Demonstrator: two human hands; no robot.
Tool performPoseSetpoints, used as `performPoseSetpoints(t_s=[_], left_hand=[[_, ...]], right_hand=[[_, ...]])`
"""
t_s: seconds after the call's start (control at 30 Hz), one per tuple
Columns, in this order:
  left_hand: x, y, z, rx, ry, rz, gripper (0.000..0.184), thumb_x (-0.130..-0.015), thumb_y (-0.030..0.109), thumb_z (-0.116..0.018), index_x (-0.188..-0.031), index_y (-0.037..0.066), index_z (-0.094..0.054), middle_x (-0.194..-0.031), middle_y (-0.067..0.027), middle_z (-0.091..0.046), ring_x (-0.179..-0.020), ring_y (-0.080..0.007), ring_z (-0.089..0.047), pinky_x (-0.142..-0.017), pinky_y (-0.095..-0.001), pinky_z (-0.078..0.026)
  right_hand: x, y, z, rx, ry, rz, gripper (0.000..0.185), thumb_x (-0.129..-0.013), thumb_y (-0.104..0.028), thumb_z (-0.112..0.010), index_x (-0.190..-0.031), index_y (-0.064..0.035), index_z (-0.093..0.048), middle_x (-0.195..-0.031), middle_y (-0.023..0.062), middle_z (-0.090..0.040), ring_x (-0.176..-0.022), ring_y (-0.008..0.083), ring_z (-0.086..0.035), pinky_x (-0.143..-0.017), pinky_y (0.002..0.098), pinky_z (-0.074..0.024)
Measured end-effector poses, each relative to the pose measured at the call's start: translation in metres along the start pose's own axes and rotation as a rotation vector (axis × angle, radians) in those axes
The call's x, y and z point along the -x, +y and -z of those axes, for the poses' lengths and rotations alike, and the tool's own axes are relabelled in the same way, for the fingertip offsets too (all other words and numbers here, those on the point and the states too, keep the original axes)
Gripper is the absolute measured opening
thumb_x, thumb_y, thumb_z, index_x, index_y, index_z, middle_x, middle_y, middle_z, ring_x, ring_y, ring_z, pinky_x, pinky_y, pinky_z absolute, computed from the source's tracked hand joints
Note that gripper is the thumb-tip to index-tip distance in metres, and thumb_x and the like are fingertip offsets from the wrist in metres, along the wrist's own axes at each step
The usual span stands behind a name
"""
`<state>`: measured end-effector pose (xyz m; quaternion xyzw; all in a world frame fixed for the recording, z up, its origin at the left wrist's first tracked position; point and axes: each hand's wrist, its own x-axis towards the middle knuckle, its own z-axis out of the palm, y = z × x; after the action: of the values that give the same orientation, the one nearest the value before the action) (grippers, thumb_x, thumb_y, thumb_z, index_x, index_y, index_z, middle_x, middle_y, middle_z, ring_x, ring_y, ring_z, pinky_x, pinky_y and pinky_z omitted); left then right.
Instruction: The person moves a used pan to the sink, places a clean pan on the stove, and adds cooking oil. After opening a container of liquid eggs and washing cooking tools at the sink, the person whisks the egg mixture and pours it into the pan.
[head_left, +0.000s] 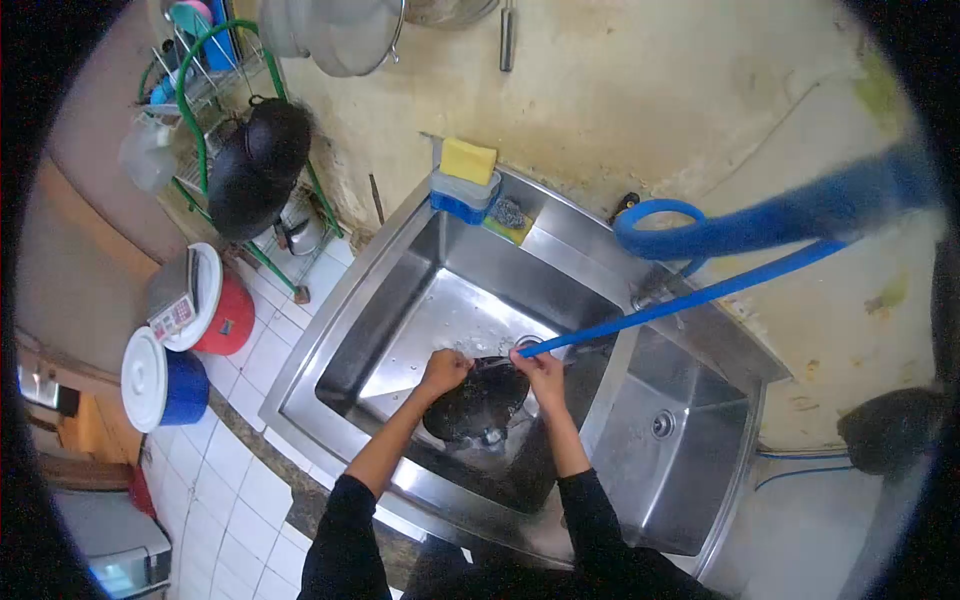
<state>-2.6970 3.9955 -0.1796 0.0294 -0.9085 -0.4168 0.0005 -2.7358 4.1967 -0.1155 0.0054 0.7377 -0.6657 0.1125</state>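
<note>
The left hand [447, 372] is clamping the rim of a round, dark black pan [468, 410] with its fingers bent over the edge nearest the wall. The pan is sitting low within the large, rectangular stainless-steel basin [415, 315], toward the person's side. The right hand [542, 378] is pinching the end of a long, bright blue flexible hose [690, 303] just beside the same rim; the fingers are small and partly hidden here, so whether they are also touching the pan I cannot tell. The hose is running up to the right, passing over the divider and the smaller stainless-steel basin [635, 480], then curling near the stained, cream-coloured wall [640, 90]. Both forearms are reaching forward in black sleeves [345, 535].

At the far corner of the sink, a rectangular yellow sponge [468, 160] is resting on a blue-and-grey block [462, 195], and a grey metal scourer [510, 213] is lying beside them. To the left, a green-framed wire rack [187, 115] is standing near a white-lidded red bucket [232, 315] and a white-lidded blue bucket [187, 385].
</note>
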Motion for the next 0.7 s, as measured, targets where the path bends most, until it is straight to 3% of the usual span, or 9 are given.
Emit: performPoseSetpoints(t_s=[0.1, 0.17, 0.33, 0.4, 0.43, 0.5, 0.57, 0.63, 0.7], left_hand=[[0.015, 0.04, 0.04, 0.299, -0.012, 0.071, 0.03, -0.074, 0.03, -0.063, -0.064, 0.001, -0.064, -0.061, -0.0169, -0.059, -0.058, -0.0306, -0.059, -0.057, -0.0362, -0.046], [0.025, 0.074, 0.06, 0.035, 0.03, -0.036, 0.033, -0.077, 0.03, -0.065, -0.063, 0.0, -0.059, -0.061, -0.0126, -0.059, -0.06, -0.0239, -0.059, -0.06, -0.0338, -0.045], [0.026, 0.135, 0.127, -0.01, 0.299, -0.181, 0.03, -0.071, 0.023, -0.067, -0.054, 0.0, -0.056, -0.058, -0.0146, -0.055, -0.06, -0.0286, -0.055, -0.061, -0.0366, -0.042], [0.031, 0.145, 0.138, -0.191, 0.554, -0.281, 0.029, -0.071, 0.023, -0.067, -0.056, 0.0, -0.058, -0.067, -0.0148, -0.06, -0.072, -0.0281, -0.057, -0.067, -0.0367, -0.043], [0.03, 0.137, 0.136, -0.198, 0.551, -0.283, 0.029, -0.071, 0.023, -0.067, -0.056, 0.0, -0.058, -0.067, -0.0148, -0.06, -0.072, -0.0281, -0.057, -0.067, -0.0367, -0.043], [0.025, 0.107, 0.127, -0.081, 0.331, -0.068, 0.026, -0.071, 0.026, -0.069, -0.07, 0.0, -0.065, -0.087, -0.0174, -0.062, -0.074, -0.0308, -0.059, -0.07, -0.0342, -0.045], [0.02, 0.091, 0.125, -0.071, 0.38, -0.028, 0.028, -0.072, 0.028, -0.068, -0.07, 0.001, -0.066, -0.079, -0.016, -0.063, -0.073, -0.0275, -0.062, -0.068, -0.0331, -0.047], [0.017, 0.072, 0.126, 0.075, 0.215, 0.281, 0.029, -0.073, 0.03, -0.067, -0.064, 0.003, -0.066, -0.061, -0.0133, -0.062, -0.06, -0.0243, -0.061, -0.061, -0.0338, -0.047], [0.017, 0.055, 0.122, 0.08, 0.272, 0.22, 0.031, -0.074, 0.032, -0.067, -0.063, 0.003, -0.066, -0.052, -0.0112, -0.058, -0.049, -0.0199, -0.058, -0.056, -0.0321, -0.046]], right_hand=[[0.016, -0.035, 0.005, -0.082, 0.059, -0.099, 0.02, -0.074, -0.024, -0.073, -0.085, -0.0072, -0.069, -0.074, -0.002, -0.06, -0.07, 0.0072, -0.052, -0.062, 0.0214, -0.0375], [0.016, -0.033, 0.011, -0.071, 0.059, -0.058, 0.022, -0.075, -0.024, -0.072, -0.086, -0.0059, -0.068, -0.078, -0.0018, -0.06, -0.072, 0.0065, -0.052, -0.063, 0.021, -0.0373], [0.013, -0.062, 0.006, -0.285, 0.059, -0.11, 0.029, -0.081, -0.028, -0.065, -0.095, -0.0015, -0.065, -0.085, 0.0023, -0.063, -0.073, 0.0095, -0.056, -0.068, 0.0213, -0.041], [0.017, -0.08, 0.0, -0.253, 0.001, -0.122, 0.035, -0.082, -0.029, -0.063, -0.098, 0.0022, -0.064, -0.087, 0.0063, -0.065, -0.076, 0.0125, -0.061, -0.069, 0.0225, -0.0455], [0.02, -0.086, -0.005, -0.261, 0.001, -0.122, 0.035, -0.082, -0.029, -0.063, -0.098, 0.0022, -0.064, -0.087, 0.0063, -0.065, -0.076, 0.0125, -0.061, -0.069, 0.0225, -0.0455], [0.025, -0.097, -0.018, -0.302, -0.301, -0.136, 0.036, -0.082, -0.029, -0.063, -0.099, 0.0029, -0.063, -0.086, 0.0068, -0.065, -0.074, 0.014, -0.064, -0.067, 0.0223, -0.0485], [0.021, -0.106, -0.032, -0.264, -0.285, -0.142, 0.032, -0.081, -0.025, -0.065, -0.098, 0.0025, -0.064, -0.084, 0.0079, -0.066, -0.071, 0.0157, -0.065, -0.064, 0.0224, -0.0507], [0.003, -0.093, -0.043, -0.39, -0.142, -0.11, 0.029, -0.078, -0.02, -0.069, -0.094, 0.0026, -0.064, -0.084, 0.0103, -0.066, -0.069, 0.0164, -0.065, -0.061, 0.0223, -0.0515], [-0.009, -0.085, -0.049, -0.388, -0.078, -0.113, 0.026, -0.076, -0.017, -0.071, -0.091, 0.0033, -0.064, -0.083, 0.0119, -0.066, -0.069, 0.0168, -0.065, -0.06, 0.0227, -0.0523]])
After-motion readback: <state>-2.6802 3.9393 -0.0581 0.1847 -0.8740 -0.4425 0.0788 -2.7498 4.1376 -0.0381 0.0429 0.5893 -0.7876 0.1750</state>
